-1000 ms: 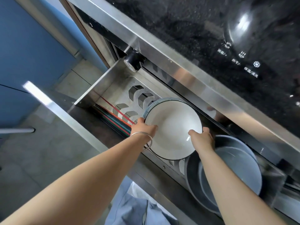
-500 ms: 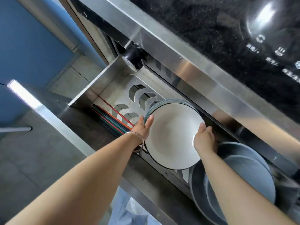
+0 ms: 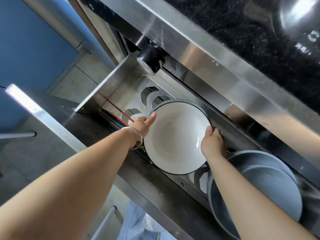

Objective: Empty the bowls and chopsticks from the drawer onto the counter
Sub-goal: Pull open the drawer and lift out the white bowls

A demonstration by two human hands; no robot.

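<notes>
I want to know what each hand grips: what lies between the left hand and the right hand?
In the head view, only the white bowl lies between the left hand and the right hand, which hold its opposite rims.

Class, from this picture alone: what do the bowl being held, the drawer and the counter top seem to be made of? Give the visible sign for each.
Bowl: probably glazed ceramic, with a glossy white inside and a dark rim.
Drawer: likely stainless steel, brushed grey sheet with dull reflections and punched slots.
Counter top: polished black speckled stone or glass, hard to tell which; it mirrors the light.
</notes>
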